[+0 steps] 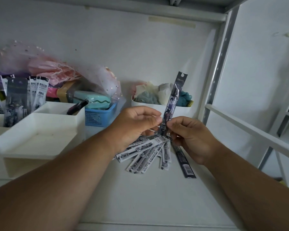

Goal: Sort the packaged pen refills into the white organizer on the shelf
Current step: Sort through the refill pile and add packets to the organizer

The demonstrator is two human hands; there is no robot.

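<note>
My left hand (pixel 133 125) grips a fanned bundle of white packaged pen refills (pixel 145 151) over the shelf. My right hand (pixel 192 139) pinches the lower end of one dark refill pack (pixel 173 100), which stands nearly upright; my left thumb touches it too. Another dark pack (pixel 184 162) hangs below my right hand. The white organizer (pixel 40 130) stands at the left, with several refill packs (pixel 23 95) upright in its rear compartments and one dark item (pixel 78 106) in the right rear compartment.
A blue basket (pixel 98 116) with a teal case sits behind the organizer, beside pink and clear bags (pixel 57 70). A white bin of cloth items (pixel 158 105) stands at the back. The shelf's metal upright (pixel 218 64) and a white rail (pixel 250 130) are at the right.
</note>
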